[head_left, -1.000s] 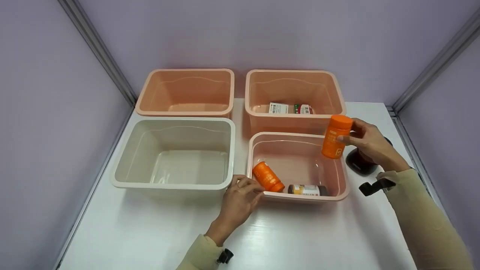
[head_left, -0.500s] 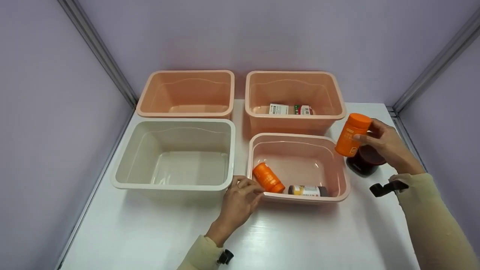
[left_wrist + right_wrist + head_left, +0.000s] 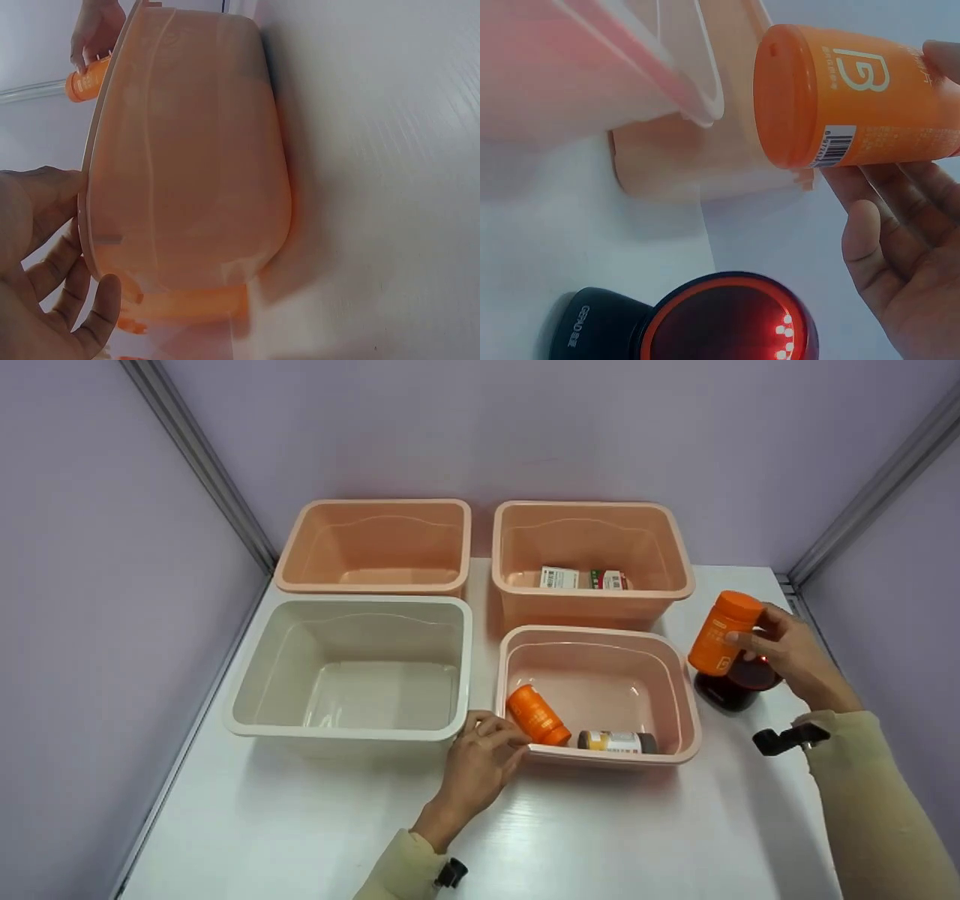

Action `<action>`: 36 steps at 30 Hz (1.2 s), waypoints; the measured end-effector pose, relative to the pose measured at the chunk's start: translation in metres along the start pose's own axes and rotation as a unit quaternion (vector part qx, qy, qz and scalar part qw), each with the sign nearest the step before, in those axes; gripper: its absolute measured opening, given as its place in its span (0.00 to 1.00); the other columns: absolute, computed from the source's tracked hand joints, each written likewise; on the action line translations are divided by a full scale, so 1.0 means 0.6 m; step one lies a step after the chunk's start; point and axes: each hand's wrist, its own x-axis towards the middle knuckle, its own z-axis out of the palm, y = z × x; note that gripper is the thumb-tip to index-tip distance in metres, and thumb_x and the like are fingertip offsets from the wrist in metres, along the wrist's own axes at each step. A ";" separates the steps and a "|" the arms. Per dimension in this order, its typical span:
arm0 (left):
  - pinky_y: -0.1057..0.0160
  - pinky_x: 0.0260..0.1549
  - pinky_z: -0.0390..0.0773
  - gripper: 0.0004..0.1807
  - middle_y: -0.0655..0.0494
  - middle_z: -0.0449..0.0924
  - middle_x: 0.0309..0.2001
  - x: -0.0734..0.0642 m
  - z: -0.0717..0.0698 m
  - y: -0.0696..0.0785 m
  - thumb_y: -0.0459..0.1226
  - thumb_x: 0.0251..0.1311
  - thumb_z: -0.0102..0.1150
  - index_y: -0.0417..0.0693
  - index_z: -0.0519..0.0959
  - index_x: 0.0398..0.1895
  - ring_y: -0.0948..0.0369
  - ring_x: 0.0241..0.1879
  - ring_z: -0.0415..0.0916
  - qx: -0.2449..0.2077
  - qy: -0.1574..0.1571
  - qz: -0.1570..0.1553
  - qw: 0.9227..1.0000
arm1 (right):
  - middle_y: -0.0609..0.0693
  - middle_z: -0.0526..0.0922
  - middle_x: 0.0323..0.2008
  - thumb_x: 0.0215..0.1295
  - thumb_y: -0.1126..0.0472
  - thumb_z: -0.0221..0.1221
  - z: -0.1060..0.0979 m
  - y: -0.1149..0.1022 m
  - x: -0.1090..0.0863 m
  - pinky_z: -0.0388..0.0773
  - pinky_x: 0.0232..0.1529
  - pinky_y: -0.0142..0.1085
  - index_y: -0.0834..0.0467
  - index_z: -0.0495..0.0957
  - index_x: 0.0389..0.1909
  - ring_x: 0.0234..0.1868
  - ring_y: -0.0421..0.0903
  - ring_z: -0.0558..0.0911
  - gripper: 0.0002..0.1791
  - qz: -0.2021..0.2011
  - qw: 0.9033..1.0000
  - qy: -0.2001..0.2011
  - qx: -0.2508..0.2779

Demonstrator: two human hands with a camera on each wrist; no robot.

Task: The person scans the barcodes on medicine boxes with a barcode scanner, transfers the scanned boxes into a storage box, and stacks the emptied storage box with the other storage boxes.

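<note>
My right hand [image 3: 801, 656] grips an orange pill bottle [image 3: 724, 634] in the air, right of the pink bin [image 3: 592, 682]. Below the bottle stands a dark desktop barcode scanner [image 3: 731, 690]. Its round window glows red in the right wrist view, where the bottle's lower side shows a barcode [image 3: 832, 146]. With its fingertips, my left hand [image 3: 480, 757] holds the rim of the pink bin at its front left corner. Inside that bin lie a second orange bottle [image 3: 536, 716] and a brown bottle with a white and yellow label [image 3: 615, 741].
Left of the pink bin stands a white bin [image 3: 375, 697]. Two peach bins stand behind, the left one [image 3: 375, 540] and the right one [image 3: 585, 540]. Two small medicine boxes [image 3: 559, 577] lie in the right one. Lilac walls [image 3: 480, 427] enclose the white table [image 3: 337, 810].
My right hand has carried the orange pill bottle rightward from above the pink bin to over the scanner, tilting it. The scanner's window now shows red light. My left hand stays on the rim.
</note>
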 end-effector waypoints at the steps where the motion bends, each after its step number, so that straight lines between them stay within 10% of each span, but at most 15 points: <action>1: 0.58 0.48 0.77 0.04 0.66 0.82 0.41 0.000 0.000 0.000 0.43 0.60 0.69 0.60 0.87 0.38 0.62 0.51 0.71 0.000 0.001 0.001 1.000 | 0.31 0.77 0.47 0.70 0.51 0.60 -0.001 0.003 0.000 0.78 0.39 0.31 0.50 0.68 0.63 0.39 0.39 0.77 0.24 0.003 1.000 0.000 -0.005; 36: 0.58 0.47 0.78 0.05 0.66 0.83 0.40 -0.002 -0.001 -0.004 0.43 0.58 0.70 0.61 0.88 0.37 0.63 0.50 0.71 0.004 0.005 -0.003 1.000 | 0.32 0.80 0.46 0.69 0.48 0.61 0.008 0.050 0.002 0.77 0.38 0.35 0.52 0.68 0.62 0.40 0.46 0.77 0.26 0.023 0.999 -0.014 -0.035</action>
